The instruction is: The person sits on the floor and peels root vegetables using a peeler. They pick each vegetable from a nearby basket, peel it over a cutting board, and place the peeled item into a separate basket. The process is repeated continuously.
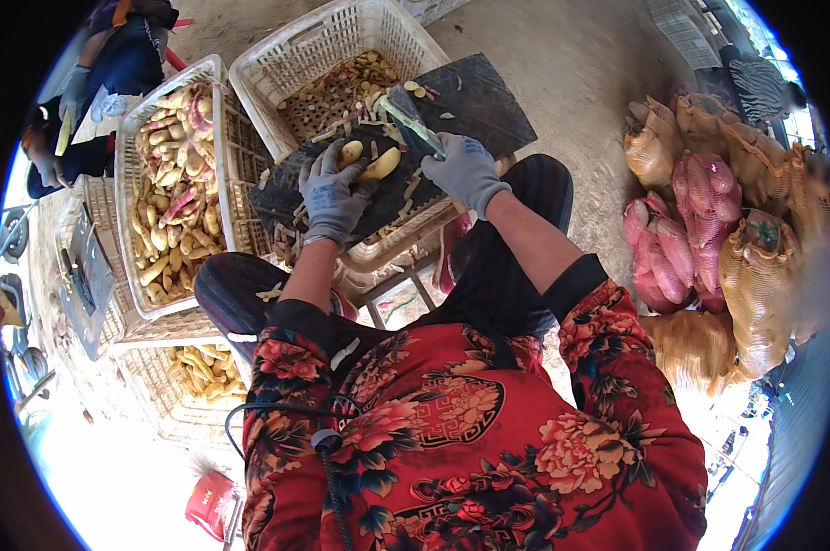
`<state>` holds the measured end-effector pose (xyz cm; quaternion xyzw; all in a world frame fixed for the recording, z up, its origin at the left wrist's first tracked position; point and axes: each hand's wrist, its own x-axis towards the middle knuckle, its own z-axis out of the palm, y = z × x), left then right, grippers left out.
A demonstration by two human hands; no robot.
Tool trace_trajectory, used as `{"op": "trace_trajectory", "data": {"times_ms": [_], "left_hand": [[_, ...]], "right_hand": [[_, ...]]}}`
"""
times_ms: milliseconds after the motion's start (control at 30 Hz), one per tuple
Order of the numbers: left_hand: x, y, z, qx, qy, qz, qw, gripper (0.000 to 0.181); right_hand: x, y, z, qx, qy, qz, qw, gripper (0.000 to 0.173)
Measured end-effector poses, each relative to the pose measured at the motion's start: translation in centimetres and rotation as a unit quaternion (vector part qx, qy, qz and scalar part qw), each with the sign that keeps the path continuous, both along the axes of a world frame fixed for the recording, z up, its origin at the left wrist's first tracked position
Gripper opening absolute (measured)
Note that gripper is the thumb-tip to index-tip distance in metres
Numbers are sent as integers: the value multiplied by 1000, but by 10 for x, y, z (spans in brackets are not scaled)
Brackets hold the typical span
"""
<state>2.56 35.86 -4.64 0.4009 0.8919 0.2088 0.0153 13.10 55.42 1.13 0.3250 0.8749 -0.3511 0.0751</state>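
Observation:
My left hand (332,189), in a grey work glove, holds pieces of peeled sweet potato on a black cutting board (298,172). One piece (350,153) lies by my fingertips, and a longer pale yellow piece (382,165) lies by my thumb. My right hand (466,169), gloved alike, grips a knife (411,117). Its blade angles away to the upper left above the board, apart from the pieces. Thin peelings (410,189) and small cut ends (415,88) are scattered on the board. My fingers hide part of the pieces.
The board lies across a white plastic crate (339,27) holding slices and scraps. Left stands a crate (122,227) of peeled sweet potatoes; another crate (174,413) is below it. Mesh sacks (759,289) stand at right. A co-worker's gloved hand (75,93) shows at upper left.

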Motion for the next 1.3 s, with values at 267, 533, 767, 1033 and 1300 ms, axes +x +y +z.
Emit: {"op": "trace_trajectory", "data": {"times_ms": [267,533,767,1033,1300], "left_hand": [[-10,-14,-8,-7,-11,-2,1000,54],[-5,-27,-5,153,-145,174,962,56],[-6,-43,-10,277,-189,296,894,45],[18,-17,0,211,-257,324,886,27],[34,14,16,58,-140,371,916,32]], "right_hand": [[-4,-22,9,-122,151,-26,981,36],[-1,-59,11,-121,26,9,992,37],[-15,-83,19,-50,103,6,993,33],[-24,-26,32,79,94,-18,992,27],[22,-72,2,-19,57,39,997,29]]}}
